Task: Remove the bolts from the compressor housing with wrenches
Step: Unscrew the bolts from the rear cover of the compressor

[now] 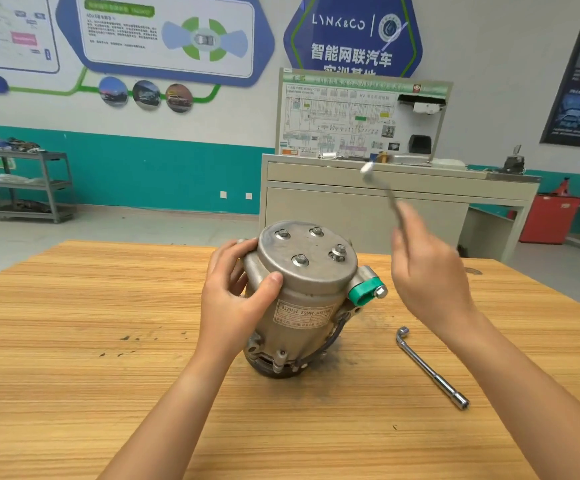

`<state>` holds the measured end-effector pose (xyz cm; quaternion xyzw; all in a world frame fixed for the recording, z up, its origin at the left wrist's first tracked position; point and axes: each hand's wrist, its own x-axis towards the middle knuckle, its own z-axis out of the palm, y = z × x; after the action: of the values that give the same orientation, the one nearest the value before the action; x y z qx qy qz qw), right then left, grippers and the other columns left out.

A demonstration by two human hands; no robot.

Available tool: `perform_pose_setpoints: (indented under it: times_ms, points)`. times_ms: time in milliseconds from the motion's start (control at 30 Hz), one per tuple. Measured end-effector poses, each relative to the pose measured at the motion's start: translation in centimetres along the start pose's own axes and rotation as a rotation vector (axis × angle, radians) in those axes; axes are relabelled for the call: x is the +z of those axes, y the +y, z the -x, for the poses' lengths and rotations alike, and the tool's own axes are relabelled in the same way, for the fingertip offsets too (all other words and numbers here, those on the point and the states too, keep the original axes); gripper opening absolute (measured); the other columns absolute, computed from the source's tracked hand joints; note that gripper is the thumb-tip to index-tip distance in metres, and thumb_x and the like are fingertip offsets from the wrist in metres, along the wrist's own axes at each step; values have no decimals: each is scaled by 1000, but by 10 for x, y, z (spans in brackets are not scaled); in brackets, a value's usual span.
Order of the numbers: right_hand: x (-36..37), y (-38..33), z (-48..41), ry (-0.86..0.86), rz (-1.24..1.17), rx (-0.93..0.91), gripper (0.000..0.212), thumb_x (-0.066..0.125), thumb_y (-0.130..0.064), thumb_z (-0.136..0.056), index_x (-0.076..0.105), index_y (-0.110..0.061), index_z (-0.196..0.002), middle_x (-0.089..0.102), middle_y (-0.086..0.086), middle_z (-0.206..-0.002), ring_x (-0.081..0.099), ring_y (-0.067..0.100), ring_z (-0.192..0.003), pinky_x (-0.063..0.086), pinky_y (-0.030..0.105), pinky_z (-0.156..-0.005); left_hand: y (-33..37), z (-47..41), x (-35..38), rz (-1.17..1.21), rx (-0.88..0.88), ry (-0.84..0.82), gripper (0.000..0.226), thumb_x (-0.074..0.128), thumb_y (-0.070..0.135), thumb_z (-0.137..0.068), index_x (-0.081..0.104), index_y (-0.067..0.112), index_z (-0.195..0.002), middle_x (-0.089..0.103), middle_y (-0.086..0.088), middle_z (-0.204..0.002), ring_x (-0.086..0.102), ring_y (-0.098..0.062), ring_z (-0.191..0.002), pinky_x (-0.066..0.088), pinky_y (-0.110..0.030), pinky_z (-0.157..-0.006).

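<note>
The compressor housing (302, 299) stands on end near the middle of the wooden table (108, 341), with its round end face uppermost. Four bolts (299, 260) are seen seated in that face. A label (304, 315) on the near side is read in part as "8320134 SGMW 2485"; the rest is too small to read. A green cap (364, 293) is fitted at the housing's right shoulder.

The left hand (236, 299) is curled round the left side of the housing, with the thumb pressed just above the label. The right hand (427, 271) is raised to the right of the housing and apart from it. Its fingers are closed on the lower end of a slim wrench (382, 188), whose blurred head points up and far-left.

An L-shaped wrench (430, 367) lies on the table at near right, apart from the housing. On the far wall a blue sign (339, 22) marked "LYNK&CO" is noted. Below it a wiring-diagram board (351, 123) stands on a grey cabinet (351, 209). A metal cart (25, 185) is at far left.
</note>
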<state>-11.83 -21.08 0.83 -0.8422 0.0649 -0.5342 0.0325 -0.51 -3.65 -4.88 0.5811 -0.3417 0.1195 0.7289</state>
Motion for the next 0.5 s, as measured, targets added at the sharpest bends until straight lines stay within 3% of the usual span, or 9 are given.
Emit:
perform_pose_setpoints:
  times_ms: [100, 233, 333, 433, 500]
  points:
    - [-26, -12, 25, -265, 292, -64, 42, 50, -13, -91, 47, -11, -133, 61, 9, -65, 55, 34, -51, 37, 33, -43, 1, 7, 5, -10, 5, 50, 43, 67, 26, -66, 57, 31, -108, 46, 1, -130, 52, -6, -117, 42, -7, -88]
    - [-39, -11, 29, -441, 423, 42, 47, 27, -32, -97, 19, -37, -143, 60, -3, -83, 59, 25, -82, 37, 32, -58, 1, 10, 8, -14, 9, 67, 43, 67, 27, -65, 56, 36, -105, 44, 7, -127, 51, -12, -120, 43, -8, -90]
    - [-38, -16, 27, -442, 379, 32, 46, 26, -32, -97, 18, -37, -142, 49, -4, -74, 59, 23, -80, 37, 31, -57, 2, 10, 8, -22, 10, 76, 42, 68, 29, -65, 55, 41, -102, 43, 19, -122, 51, -13, -120, 45, -11, -91]
    - [-37, -23, 19, -464, 527, 10, 47, 31, -27, -96, 18, -34, -141, 49, -3, -69, 54, 24, -70, 31, 29, -48, 2, 10, 9, -31, 11, 72, 42, 68, 30, -65, 55, 42, -102, 42, 22, -121, 51, -13, -120, 47, -25, -97]
    - [-41, -27, 11, -489, 642, -12, 47, 35, -23, -94, 23, -33, -139, 37, -4, -58, 44, 24, -61, 22, 27, -40, 2, 10, 9, -35, 9, 68, 42, 68, 30, -65, 55, 42, -103, 42, 22, -121, 51, -12, -119, 48, -32, -99]
